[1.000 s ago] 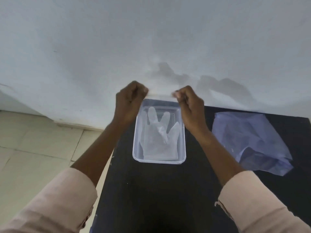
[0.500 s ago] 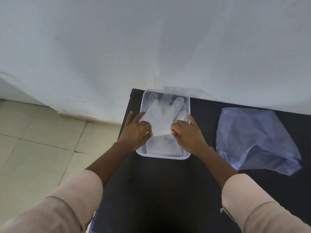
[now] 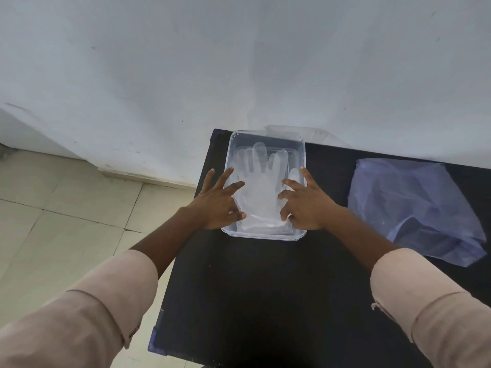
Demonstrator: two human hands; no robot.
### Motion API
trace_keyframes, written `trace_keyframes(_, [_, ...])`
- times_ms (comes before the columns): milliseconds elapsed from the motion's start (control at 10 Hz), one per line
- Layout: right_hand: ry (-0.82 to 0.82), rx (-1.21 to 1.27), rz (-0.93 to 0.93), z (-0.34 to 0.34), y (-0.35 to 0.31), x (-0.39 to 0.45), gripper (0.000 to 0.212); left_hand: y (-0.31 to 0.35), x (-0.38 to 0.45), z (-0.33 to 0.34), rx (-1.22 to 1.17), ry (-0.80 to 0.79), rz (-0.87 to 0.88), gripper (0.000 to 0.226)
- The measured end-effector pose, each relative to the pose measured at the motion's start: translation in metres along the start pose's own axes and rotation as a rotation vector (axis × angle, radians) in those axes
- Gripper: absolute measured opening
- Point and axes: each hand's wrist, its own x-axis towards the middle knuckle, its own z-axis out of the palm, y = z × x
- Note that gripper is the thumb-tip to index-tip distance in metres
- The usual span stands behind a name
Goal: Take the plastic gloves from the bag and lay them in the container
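A clear rectangular plastic container [image 3: 266,136] stands at the far left of the black table, against the wall. Translucent plastic gloves [image 3: 261,181] lie flat inside it, fingers pointing to the wall. My left hand [image 3: 219,201] rests over the container's left rim with fingers spread, its fingertips on the glove's left edge. My right hand [image 3: 304,201] rests over the right rim the same way, fingertips on the glove's right edge. Neither hand grips anything. The pale blue plastic bag [image 3: 417,205] lies crumpled on the table to the right of my right hand.
The black table [image 3: 265,288] ends just left of the container, with tiled floor [image 3: 66,221] below. A white wall [image 3: 239,62] rises directly behind the container. A clear lid-like sheet [image 3: 313,132] leans behind the container.
Both hands came down from holding a glove up by its cuff, laid it in the container, and now have their fingers spread flat on it.
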Motion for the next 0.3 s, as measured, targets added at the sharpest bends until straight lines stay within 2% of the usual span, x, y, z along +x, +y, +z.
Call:
trace_keyframes(100, [-0.055,-0.010,0.002,-0.003,-0.002,0.000,0.032,0.004,-0.003,-0.007,0.020,-0.065,-0.007,0.052])
trace_keyframes(200, [-0.050,0.055,0.043,-0.011,-0.005,-0.006,0.046,0.009,-0.008,-0.018,-0.005,-0.021,-0.015,0.048])
trace_keyframes(300, [0.062,0.169,0.119,-0.020,-0.015,-0.015,0.053,0.010,-0.017,-0.024,-0.193,0.122,0.001,0.043])
